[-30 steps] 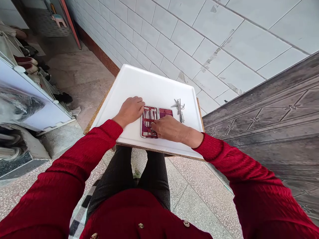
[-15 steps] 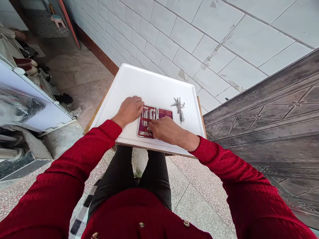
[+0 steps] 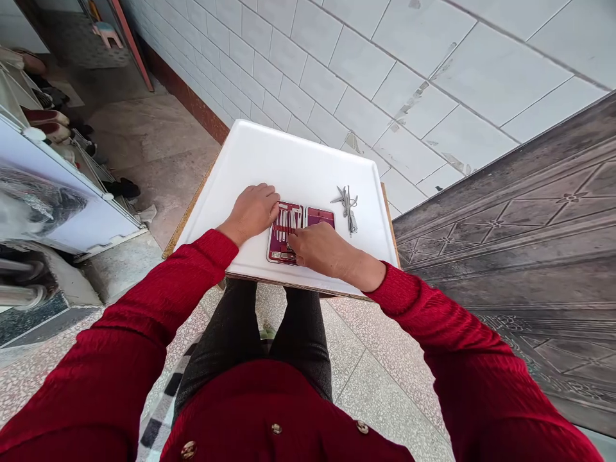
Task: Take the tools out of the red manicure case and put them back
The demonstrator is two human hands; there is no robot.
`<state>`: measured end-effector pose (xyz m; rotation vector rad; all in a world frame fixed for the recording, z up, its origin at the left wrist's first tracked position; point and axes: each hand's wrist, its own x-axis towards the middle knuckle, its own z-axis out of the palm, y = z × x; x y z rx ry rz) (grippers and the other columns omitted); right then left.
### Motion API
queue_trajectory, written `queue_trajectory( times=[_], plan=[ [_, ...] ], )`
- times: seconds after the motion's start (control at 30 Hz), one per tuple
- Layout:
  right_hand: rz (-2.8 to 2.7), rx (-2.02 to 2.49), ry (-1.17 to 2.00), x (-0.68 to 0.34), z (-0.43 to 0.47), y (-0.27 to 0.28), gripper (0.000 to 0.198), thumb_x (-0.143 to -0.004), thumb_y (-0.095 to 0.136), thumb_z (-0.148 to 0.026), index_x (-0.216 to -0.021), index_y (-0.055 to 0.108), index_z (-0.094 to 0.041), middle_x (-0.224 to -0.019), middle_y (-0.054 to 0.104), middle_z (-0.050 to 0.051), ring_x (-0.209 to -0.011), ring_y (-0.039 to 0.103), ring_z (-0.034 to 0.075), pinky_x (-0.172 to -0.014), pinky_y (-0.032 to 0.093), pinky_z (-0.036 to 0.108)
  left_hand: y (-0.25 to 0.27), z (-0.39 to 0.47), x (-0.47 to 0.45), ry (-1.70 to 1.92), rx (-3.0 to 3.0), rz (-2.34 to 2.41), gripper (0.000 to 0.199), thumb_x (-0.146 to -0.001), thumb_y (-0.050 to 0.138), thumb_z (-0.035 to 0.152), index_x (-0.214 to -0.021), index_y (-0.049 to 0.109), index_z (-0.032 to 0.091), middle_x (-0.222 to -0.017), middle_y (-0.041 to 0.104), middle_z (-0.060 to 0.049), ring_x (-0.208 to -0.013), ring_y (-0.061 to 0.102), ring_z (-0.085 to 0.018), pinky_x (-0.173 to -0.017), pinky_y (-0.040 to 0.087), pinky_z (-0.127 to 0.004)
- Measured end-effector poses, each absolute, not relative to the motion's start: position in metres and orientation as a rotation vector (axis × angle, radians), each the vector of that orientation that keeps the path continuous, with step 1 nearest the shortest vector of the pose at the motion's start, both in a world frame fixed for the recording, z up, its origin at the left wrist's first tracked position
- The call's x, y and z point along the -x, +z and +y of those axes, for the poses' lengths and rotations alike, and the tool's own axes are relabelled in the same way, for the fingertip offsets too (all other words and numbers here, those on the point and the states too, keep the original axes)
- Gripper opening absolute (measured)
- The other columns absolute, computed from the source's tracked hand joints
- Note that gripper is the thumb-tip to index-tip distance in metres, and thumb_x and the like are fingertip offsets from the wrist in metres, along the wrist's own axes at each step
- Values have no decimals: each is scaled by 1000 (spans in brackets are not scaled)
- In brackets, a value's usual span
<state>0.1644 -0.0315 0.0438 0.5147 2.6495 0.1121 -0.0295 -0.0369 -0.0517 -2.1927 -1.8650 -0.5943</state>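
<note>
An open manicure case (image 3: 275,251) with a dark red lining lies on a white tray-like tabletop (image 3: 289,157). Slim silver manicure tools (image 3: 287,223) stand side by side under a strap in its left half. My left hand (image 3: 254,208) is closed at the case's upper left edge, fingers together and curled against it. Over the lower middle of the case, my right hand (image 3: 320,247) is closed in a pinch, covering part of both halves. Whatever small thing its fingertips hold is hidden. A pile of metal manicure tools (image 3: 347,208) lies right of the case.
A tiled wall (image 3: 312,70) runs behind the table, and a carved grey panel (image 3: 505,224) stands close on the right. Shoes (image 3: 48,122) fill a rack at the left. Beyond a doorway is a small stool (image 3: 106,33).
Both hands keep nearly the same places on the case. The view has shifted slightly; my right fingers have barely moved.
</note>
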Motion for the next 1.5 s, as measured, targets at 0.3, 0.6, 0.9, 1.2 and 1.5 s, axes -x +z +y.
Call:
queue_trajectory(
  times=[0.3,0.6,0.9,1.2,1.5],
  plan=[
    [2879,-543,-12,-183,-23,23,17,-91,56,-7,-97,72,-10,-93,71,12,-77,55,19,-67,27,33,-52,-37,28,-578,2184,-1857,23,-101,49,16,-99,72,13,-107,72,-15,-106,64,-31,-88,49,-45],
    [3002,-381,-140,-182,-12,13,20,-94,54,-12,-81,68,-15,-83,61,6,-71,47,16,-66,26,34,-51,-38,27,-594,2189,-1865,22,-99,51,15,-98,73,12,-107,73,-16,-106,64,-31,-88,49,-45],
    [3202,-418,-457,-188,-17,-10,28,-107,52,-20,-121,76,-15,-107,70,11,-90,63,20,-82,47,32,-48,-40,28,-620,2195,-1860,23,-99,50,16,-98,73,15,-107,73,-15,-107,65,-31,-91,51,-45],
    [3220,-947,-58,-176,-59,-43,28,-109,46,-18,-105,74,-19,-106,65,12,-96,58,23,-77,46,32,-46,-34,38,-619,2208,-1826,27,-100,45,19,-103,72,17,-110,74,-15,-110,67,-32,-93,54,-47],
    [3294,-773,-24,-178,-56,-37,34,-113,45,-33,-103,72,-16,-105,64,11,-102,59,24,-83,50,34,-40,-33,42,-597,2234,-1854,35,-104,38,24,-109,72,18,-121,74,-15,-115,68,-32,-99,55,-46]
  ],
)
